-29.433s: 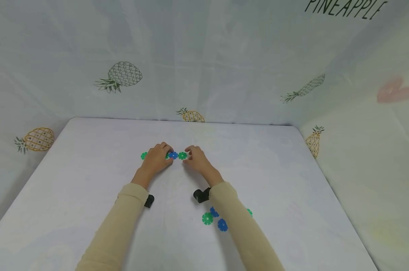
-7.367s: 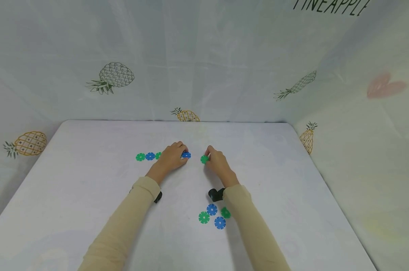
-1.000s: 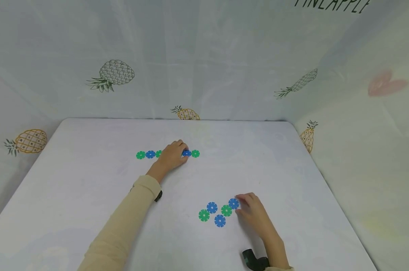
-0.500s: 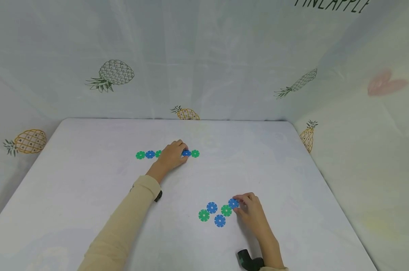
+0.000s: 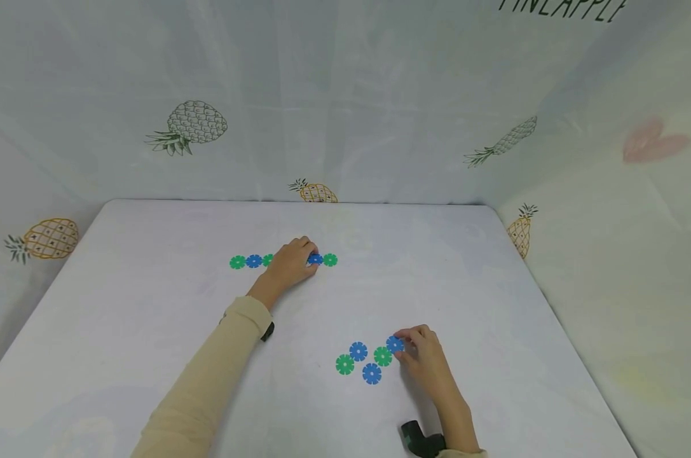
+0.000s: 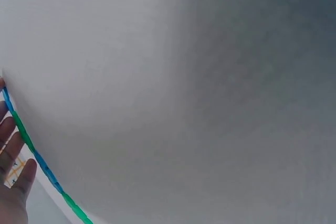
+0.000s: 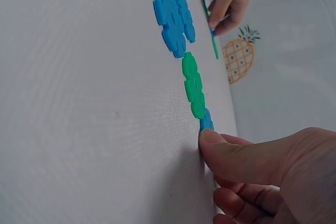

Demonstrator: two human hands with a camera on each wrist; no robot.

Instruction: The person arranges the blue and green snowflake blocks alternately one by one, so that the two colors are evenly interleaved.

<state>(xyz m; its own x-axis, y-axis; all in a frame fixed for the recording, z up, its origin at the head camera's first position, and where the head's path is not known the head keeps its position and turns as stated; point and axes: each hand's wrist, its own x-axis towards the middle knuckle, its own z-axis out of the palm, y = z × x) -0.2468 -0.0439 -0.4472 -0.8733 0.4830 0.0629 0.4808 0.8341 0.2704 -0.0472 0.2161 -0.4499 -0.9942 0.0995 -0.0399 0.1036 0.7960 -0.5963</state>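
Notched plastic discs of the snowflake building kind, green and blue in turn, form a row across the far middle of the white table. My left hand [image 5: 290, 262] covers the row's middle and pinches a blue disc [image 5: 315, 259] near its right end. Beyond that disc, a green disc [image 5: 330, 259] ends the row; another green disc [image 5: 238, 262] ends it at the left. In the near group, my right hand [image 5: 428, 359] pinches the rim of the rightmost blue disc [image 5: 395, 344] between thumb and fingers. The right wrist view shows the thumb [image 7: 226, 153] over this disc, partly hiding it.
Left of my right hand lie a green disc [image 5: 383, 356], two blue discs [image 5: 358, 351] and another green disc [image 5: 345, 364]. A black wrist camera [image 5: 422, 439] is on my right wrist. A pineapple-print curtain [image 5: 345, 114] hangs behind the table [image 5: 465, 267].
Since 7.4 s ago, the green disc my right hand held has joined the row's right end. My right hand has come down to the near group; its fingers have closed around the blue disc.
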